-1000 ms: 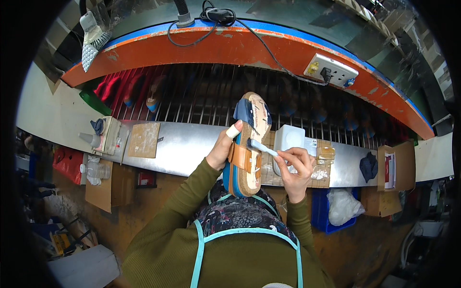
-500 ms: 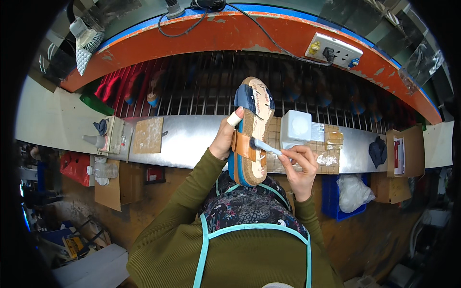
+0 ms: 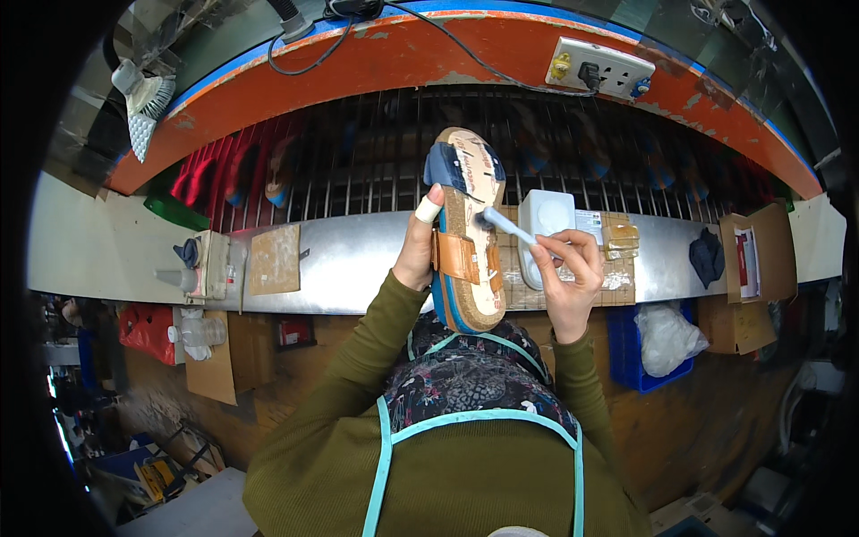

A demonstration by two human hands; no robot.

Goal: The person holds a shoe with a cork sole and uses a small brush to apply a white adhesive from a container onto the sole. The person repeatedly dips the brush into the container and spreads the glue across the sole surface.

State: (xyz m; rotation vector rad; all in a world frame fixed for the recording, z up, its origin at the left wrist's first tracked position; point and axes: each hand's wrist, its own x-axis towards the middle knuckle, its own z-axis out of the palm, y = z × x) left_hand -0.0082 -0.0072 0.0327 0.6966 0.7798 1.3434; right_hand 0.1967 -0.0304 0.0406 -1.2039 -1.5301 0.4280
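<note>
— Head view, against half a second back?
— Sandal (image 3: 465, 234) raised a little higher in the centre of the frame, toe now up against the dark wire rack (image 3: 358, 170). Left hand (image 3: 419, 246) still wrapped round its left edge, fingers clamped on the sole, bandaged thumb at the upper side. Right hand (image 3: 568, 268) still pinched shut on the white brush (image 3: 506, 224), bristle end touching the footbed just below the blue strap. Brush tip shifted slightly upward along the cork.
— Edges, open room?
— White tub (image 3: 544, 224) just right of the sandal, on cardboard, close beside the right hand. Steel surface (image 3: 349, 255) bare between the left forearm and a brown card (image 3: 273, 259) at centre left. Orange hood rim (image 3: 429, 54) arching across the top, socket plate (image 3: 598, 64) at upper right. Blue bin (image 3: 631, 345) with a white bag (image 3: 667, 336) below the surface edge, lower right. Brown box (image 3: 747, 259) at far right.
</note>
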